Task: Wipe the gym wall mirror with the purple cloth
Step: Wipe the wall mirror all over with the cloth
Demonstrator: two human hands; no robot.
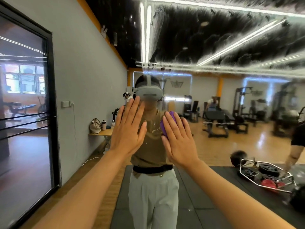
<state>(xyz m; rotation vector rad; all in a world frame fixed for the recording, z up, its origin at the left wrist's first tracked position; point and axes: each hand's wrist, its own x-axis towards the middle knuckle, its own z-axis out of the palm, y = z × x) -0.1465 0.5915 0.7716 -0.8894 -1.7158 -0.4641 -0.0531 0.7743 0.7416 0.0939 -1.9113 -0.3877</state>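
Mirror [214, 80] streaked along upper edge. Right hand [179, 142] pressed purple cloth [166, 124] flat, fingers straight; left hand [127, 129] open, empty. Best: firm overlapping strokes — work upward into streaks.

The right hand [179, 139] hides most of the purple cloth [165, 125]; both forearms are cut off below.

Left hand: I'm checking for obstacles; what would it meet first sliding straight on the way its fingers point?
The left hand points up the mirror; only bare glass seems ahead, then the streaky patch.
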